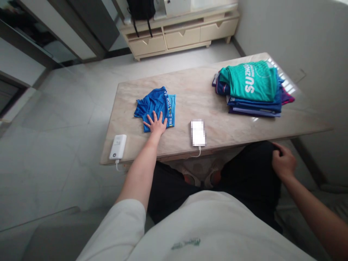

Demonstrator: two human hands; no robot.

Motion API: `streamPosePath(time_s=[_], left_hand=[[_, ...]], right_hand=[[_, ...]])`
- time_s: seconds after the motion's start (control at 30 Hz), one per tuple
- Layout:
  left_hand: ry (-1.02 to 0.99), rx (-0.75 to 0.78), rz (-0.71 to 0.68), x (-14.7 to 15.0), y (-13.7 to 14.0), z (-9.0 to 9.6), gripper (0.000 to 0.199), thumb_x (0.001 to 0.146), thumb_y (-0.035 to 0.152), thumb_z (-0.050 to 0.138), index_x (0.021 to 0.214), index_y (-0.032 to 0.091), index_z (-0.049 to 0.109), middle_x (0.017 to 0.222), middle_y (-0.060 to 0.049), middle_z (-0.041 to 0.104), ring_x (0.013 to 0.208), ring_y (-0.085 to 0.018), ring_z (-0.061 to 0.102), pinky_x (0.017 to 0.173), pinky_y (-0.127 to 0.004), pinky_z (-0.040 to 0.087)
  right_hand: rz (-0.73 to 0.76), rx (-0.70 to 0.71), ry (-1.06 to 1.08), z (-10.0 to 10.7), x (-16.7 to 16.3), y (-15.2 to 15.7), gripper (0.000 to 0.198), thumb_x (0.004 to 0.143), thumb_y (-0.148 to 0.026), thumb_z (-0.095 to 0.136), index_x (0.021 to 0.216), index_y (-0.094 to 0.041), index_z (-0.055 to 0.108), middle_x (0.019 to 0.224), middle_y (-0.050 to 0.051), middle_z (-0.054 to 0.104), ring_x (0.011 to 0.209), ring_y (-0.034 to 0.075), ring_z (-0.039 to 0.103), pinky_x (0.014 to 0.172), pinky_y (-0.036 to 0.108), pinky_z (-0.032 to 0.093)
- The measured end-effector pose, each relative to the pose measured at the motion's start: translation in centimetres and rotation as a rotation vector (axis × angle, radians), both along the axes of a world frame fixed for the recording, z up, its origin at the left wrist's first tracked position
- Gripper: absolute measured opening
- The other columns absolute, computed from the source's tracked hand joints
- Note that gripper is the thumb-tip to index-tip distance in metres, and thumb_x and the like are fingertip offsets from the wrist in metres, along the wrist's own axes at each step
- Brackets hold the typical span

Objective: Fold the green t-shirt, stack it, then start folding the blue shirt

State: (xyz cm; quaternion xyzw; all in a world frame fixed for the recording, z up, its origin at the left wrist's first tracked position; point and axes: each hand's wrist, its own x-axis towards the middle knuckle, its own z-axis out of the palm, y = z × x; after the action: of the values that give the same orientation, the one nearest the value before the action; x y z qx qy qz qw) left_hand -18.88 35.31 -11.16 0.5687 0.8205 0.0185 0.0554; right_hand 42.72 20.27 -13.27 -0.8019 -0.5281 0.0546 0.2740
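Blue garment (155, 101) lay on the table's (193, 90) left, the left hand (157, 125) splayed wide across its near part, gripping nothing, apparently pressing it flat! The right hand (284, 161), loosely curled, rested by the knee (262, 154), contents untellable; folded clothes (251, 81) sat stacked right, probably saving space.

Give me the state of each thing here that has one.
Blue garment: creased, partly under the left hand
Left hand: spread, palm down
Right hand: on the knee, fingers partly hidden
Clothes: folded, stacked
Power bank: cabled, lying flat
Device: cabled, pixelated
Drawers: shut
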Motion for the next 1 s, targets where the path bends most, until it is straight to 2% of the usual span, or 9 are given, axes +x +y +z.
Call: streamPosePath(time_s=[0.23, 0.4, 0.5, 0.57, 0.7, 0.8, 0.9, 1.0], left_hand=[[-0.048, -0.021, 0.036, 0.5, -0.3, 0.3, 0.077, 0.099, 0.073, 0.027, 0.168, 0.040, 0.023, 0.180, -0.004, 0.006, 0.162, -0.051, 0.000, 0.117, -0.084, -0.001], [0.004, -0.057, -0.006, 0.0, 1.0, 2.4, 0.087, 0.094, 0.082, 0.031, 0.168, 0.035, 0.029, 0.179, -0.008, 0.010, 0.161, -0.053, -0.001, 0.119, -0.081, -0.009], [0.032, 0.044, -0.042, -0.6, 2.4, 3.1, 0.090, 0.093, 0.082, 0.035, 0.169, 0.035, 0.024, 0.180, -0.007, 0.003, 0.162, -0.050, -0.007, 0.121, -0.079, -0.007], [0.014, 0.070, -0.032, -0.7, 2.8, 2.7, 0.086, 0.095, 0.079, 0.036, 0.169, 0.036, 0.023, 0.180, -0.005, 0.002, 0.162, -0.049, -0.007, 0.121, -0.079, -0.004], [-0.066, 0.007, 0.092, -0.5, 2.5, 0.9, 0.079, 0.098, 0.073, 0.033, 0.168, 0.038, 0.026, 0.180, -0.005, 0.010, 0.162, -0.050, 0.000, 0.119, -0.084, 0.000], [-0.064, 0.019, 0.082, -0.5, 2.3, 0.1, 0.075, 0.101, 0.070, 0.031, 0.168, 0.038, 0.026, 0.180, -0.002, 0.011, 0.162, -0.048, 0.000, 0.119, -0.084, 0.001], [-0.062, 0.031, 0.022, -0.7, 2.3, 0.1, 0.068, 0.104, 0.060, 0.029, 0.168, 0.036, 0.027, 0.179, 0.000, 0.015, 0.164, -0.040, 0.006, 0.124, -0.078, 0.003], [-0.055, 0.068, -0.006, -0.8, 2.3, 0.0, 0.062, 0.107, 0.045, 0.028, 0.167, 0.031, 0.032, 0.177, -0.001, 0.022, 0.164, -0.032, 0.015, 0.130, -0.066, 0.007]], right_hand=[[-0.015, 0.011, 0.018, 0.2, -0.1, 0.0, 0.057, 0.084, -0.037, 0.044, 0.125, -0.016, 0.078, 0.126, 0.014, 0.076, 0.111, 0.030, 0.070, 0.099, 0.041, 0.053], [-0.007, 0.019, 0.015, 0.2, 0.0, 0.0, 0.057, 0.084, -0.036, 0.044, 0.125, -0.016, 0.079, 0.126, 0.013, 0.076, 0.112, 0.029, 0.070, 0.099, 0.040, 0.052], [0.003, 0.016, 0.006, 0.2, 0.1, 0.0, 0.058, 0.084, -0.036, 0.044, 0.126, -0.016, 0.079, 0.126, 0.013, 0.076, 0.113, 0.028, 0.070, 0.099, 0.039, 0.052], [0.004, 0.016, 0.000, 0.1, 0.1, 0.0, 0.058, 0.084, -0.036, 0.045, 0.126, -0.016, 0.078, 0.126, 0.012, 0.076, 0.112, 0.028, 0.070, 0.099, 0.039, 0.052], [-0.021, 0.028, -0.007, 0.1, 0.0, 0.1, 0.059, 0.083, -0.033, 0.042, 0.127, -0.014, 0.078, 0.124, 0.014, 0.076, 0.110, 0.029, 0.070, 0.098, 0.041, 0.052], [-0.022, 0.024, 0.000, 0.1, 0.0, 0.2, 0.059, 0.082, -0.032, 0.043, 0.126, -0.014, 0.078, 0.118, 0.014, 0.077, 0.104, 0.029, 0.070, 0.094, 0.041, 0.053], [-0.022, 0.022, 0.007, 0.1, 0.1, 0.4, 0.059, 0.081, -0.032, 0.044, 0.125, -0.014, 0.079, 0.114, 0.014, 0.077, 0.099, 0.029, 0.069, 0.093, 0.041, 0.053], [-0.020, 0.024, 0.014, -0.1, 0.3, 0.4, 0.057, 0.082, -0.031, 0.044, 0.124, -0.015, 0.079, 0.115, 0.013, 0.077, 0.100, 0.028, 0.069, 0.094, 0.041, 0.053]])
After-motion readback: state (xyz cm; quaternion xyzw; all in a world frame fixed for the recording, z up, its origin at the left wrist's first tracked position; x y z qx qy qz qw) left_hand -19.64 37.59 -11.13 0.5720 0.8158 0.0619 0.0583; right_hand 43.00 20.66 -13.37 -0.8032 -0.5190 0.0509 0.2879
